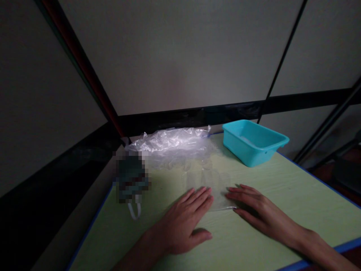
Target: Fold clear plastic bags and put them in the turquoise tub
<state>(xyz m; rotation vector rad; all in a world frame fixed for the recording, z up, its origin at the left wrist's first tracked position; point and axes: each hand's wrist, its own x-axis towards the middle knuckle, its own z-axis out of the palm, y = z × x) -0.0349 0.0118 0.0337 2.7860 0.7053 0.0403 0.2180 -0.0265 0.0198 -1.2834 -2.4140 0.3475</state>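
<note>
A clear plastic bag (217,188) lies flat on the pale green table. My left hand (186,218) rests palm down at its left side, fingers stretched out and thumb apart. On the other side, my right hand (254,207) touches the bag's right edge with its fingertips, fingers extended and thumb near the bag's lower corner. Neither hand grips anything. Behind the bag, a heap of crumpled clear plastic (175,143) sits along the table's far edge.
A turquoise plastic basin (254,143) stands at the back right of the table (296,199). At the left edge is a blurred-out dark green item (131,177) with a white loop (135,210). Grey panels (180,56) rise behind the table.
</note>
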